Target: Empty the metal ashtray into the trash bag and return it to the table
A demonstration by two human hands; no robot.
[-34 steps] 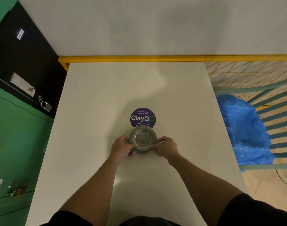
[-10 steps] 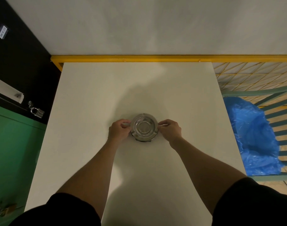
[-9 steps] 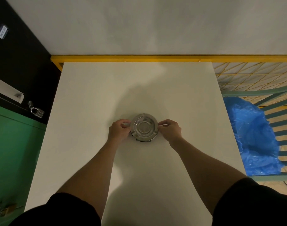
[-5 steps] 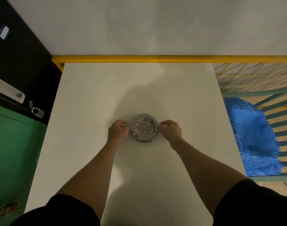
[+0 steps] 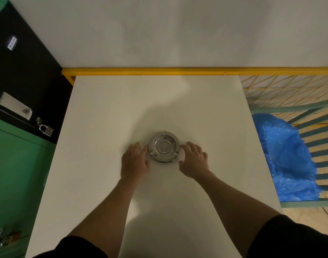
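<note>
The round metal ashtray (image 5: 164,146) stands upright on the white table (image 5: 103,118), near its middle, and its shiny bowl looks bare. A dark edge of something flat peeks out under its near rim. My left hand (image 5: 134,162) lies flat just left of the ashtray with fingers spread, fingertips close to the rim. My right hand (image 5: 194,160) rests just right of it, fingers apart, holding nothing. The blue trash bag (image 5: 286,157) hangs off the table's right side in a green slatted frame.
A grey wall and a yellow rail (image 5: 159,71) close off the table's far edge. Green lockers (image 5: 14,164) with a padlock (image 5: 46,129) stand along the left. A yellow mesh fence (image 5: 282,90) rises behind the bag.
Both hands have let go of the ashtray's rim and opened flat beside it. Earlier they slid the ashtray away from me over the purple sticker, which is now hidden.
</note>
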